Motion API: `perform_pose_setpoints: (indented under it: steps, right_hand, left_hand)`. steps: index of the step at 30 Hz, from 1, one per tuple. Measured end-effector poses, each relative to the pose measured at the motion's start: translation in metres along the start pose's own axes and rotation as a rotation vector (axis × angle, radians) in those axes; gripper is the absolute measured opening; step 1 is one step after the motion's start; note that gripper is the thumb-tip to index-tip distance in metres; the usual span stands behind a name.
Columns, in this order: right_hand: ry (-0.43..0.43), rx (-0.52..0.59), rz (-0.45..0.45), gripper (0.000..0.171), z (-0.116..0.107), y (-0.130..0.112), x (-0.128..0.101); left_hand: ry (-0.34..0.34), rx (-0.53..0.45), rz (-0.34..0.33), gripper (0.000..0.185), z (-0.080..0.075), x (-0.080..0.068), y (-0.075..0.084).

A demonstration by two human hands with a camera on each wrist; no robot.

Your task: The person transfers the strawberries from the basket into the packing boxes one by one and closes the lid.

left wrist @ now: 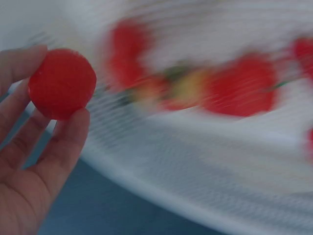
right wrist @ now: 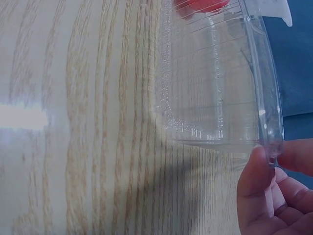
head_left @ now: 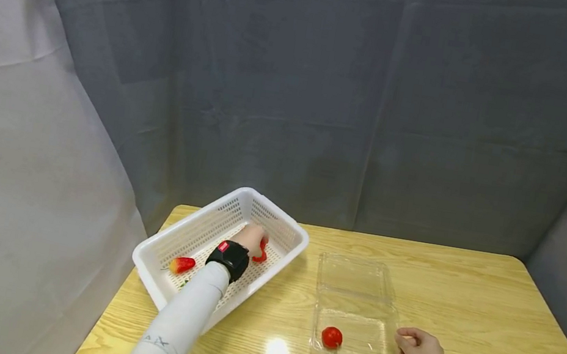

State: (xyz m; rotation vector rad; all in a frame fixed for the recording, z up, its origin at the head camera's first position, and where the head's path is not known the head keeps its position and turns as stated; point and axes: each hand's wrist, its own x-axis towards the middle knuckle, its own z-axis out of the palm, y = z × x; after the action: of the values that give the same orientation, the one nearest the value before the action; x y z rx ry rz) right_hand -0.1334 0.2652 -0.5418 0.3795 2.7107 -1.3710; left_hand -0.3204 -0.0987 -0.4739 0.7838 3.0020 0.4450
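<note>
My left hand (head_left: 249,238) is inside the white basket (head_left: 278,208), its fingers and thumb around a round red tomato-like fruit (left wrist: 62,84). Other red fruits (left wrist: 239,85), blurred in the left wrist view, lie in the basket beyond it. At the right, my right hand (head_left: 420,353) pinches the rim of an open clear plastic box (right wrist: 215,88) between thumb and finger, at its near right corner. One round red fruit (head_left: 331,337) sits in the box's near left corner.
A red and yellow fruit (head_left: 182,265) lies near the basket's left end. Basket and box stand on a wooden table (head_left: 474,306), the basket at its back left. A dark grey cloth (head_left: 299,80) hangs behind, with pale cloth (head_left: 25,192) at the left.
</note>
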Motion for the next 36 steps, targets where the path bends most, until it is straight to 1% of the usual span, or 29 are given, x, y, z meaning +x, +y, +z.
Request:
perform_pose_setpoints:
  steps: [2,4,6,7,9,10,12,13,14,17,19,20,21,23,26,28,29,30,31,33,35,36]
  right_hand:
    - [0.007,0.001,0.000,0.029,0.000,0.001,0.000]
    - [0.008,0.001,0.001,0.029,0.000,0.001,0.000]
    - [0.005,-0.001,0.005,0.030,0.001,0.001,-0.001]
    - [0.005,-0.003,0.007,0.030,0.001,0.000,-0.001]
    - [0.004,-0.001,0.010,0.030,0.001,-0.001,-0.001]
    - [0.004,0.000,0.011,0.031,0.001,-0.001,-0.001]
    - [0.006,0.000,0.009,0.030,0.001,-0.003,-0.002]
    - [0.005,0.000,0.010,0.030,0.001,-0.003,-0.002]
    - [0.004,0.002,0.011,0.031,0.002,-0.003,-0.002]
    - [0.000,0.006,0.014,0.031,0.003,-0.004,-0.002]
    - [-0.003,0.014,0.017,0.032,0.003,-0.004,-0.002]
    - [-0.003,0.017,0.017,0.032,0.003,-0.004,-0.003]
    - [-0.004,0.020,0.015,0.032,0.003,-0.005,-0.003]
    - [-0.004,0.021,0.011,0.032,0.002,-0.005,-0.004]
    - [0.000,0.012,0.007,0.031,0.001,-0.005,-0.005]
    - [0.004,0.004,0.004,0.031,0.000,-0.004,-0.005]
    - [0.005,0.003,0.003,0.031,0.000,-0.004,-0.005]
    - [0.008,0.004,0.002,0.031,0.000,-0.004,-0.005]
    - [0.009,0.005,0.001,0.031,0.000,-0.004,-0.005]
    - [0.012,0.008,-0.001,0.031,0.000,-0.005,-0.005]
    - [0.012,0.013,-0.004,0.031,0.000,-0.006,-0.005]
    - [0.011,0.014,-0.004,0.031,0.000,-0.007,-0.005]
  left_hand:
    - [0.042,-0.020,0.089,0.022,-0.026,0.009,0.027]
    - [0.087,-0.037,0.197,0.029,-0.045,0.014,0.057]
    - [0.113,-0.035,0.303,0.031,-0.055,0.016,0.089]
    - [0.123,-0.034,0.361,0.031,-0.054,0.016,0.103]
    - [0.126,-0.027,0.458,0.031,-0.043,0.014,0.129]
    - [0.112,-0.028,0.492,0.031,-0.034,0.012,0.141]
    - [0.083,-0.017,0.552,0.031,-0.009,0.007,0.158]
    - [0.065,-0.012,0.583,0.030,0.007,0.005,0.164]
    - [0.044,0.001,0.600,0.030,0.023,0.001,0.169]
    - [-0.022,0.042,0.624,0.029,0.070,-0.011,0.176]
    - [-0.068,0.071,0.617,0.029,0.095,-0.019,0.178]
    - [-0.085,0.087,0.604,0.029,0.105,-0.023,0.178]
    - [-0.101,0.103,0.589,0.029,0.113,-0.026,0.179]
    - [-0.129,0.135,0.547,0.031,0.124,-0.031,0.179]
    - [-0.140,0.158,0.505,0.034,0.131,-0.034,0.178]
    - [-0.158,0.144,0.489,0.037,0.128,-0.034,0.178]
    - [-0.158,0.125,0.486,0.039,0.123,-0.033,0.177]
    - [-0.155,0.106,0.479,0.040,0.115,-0.031,0.176]
    - [-0.139,0.082,0.486,0.041,0.106,-0.027,0.173]
    - [-0.108,0.025,0.467,0.043,0.079,-0.017,0.167]
    - [-0.038,-0.019,0.418,0.040,0.046,-0.006,0.155]
    - [0.002,-0.036,0.389,0.040,0.031,0.001,0.145]
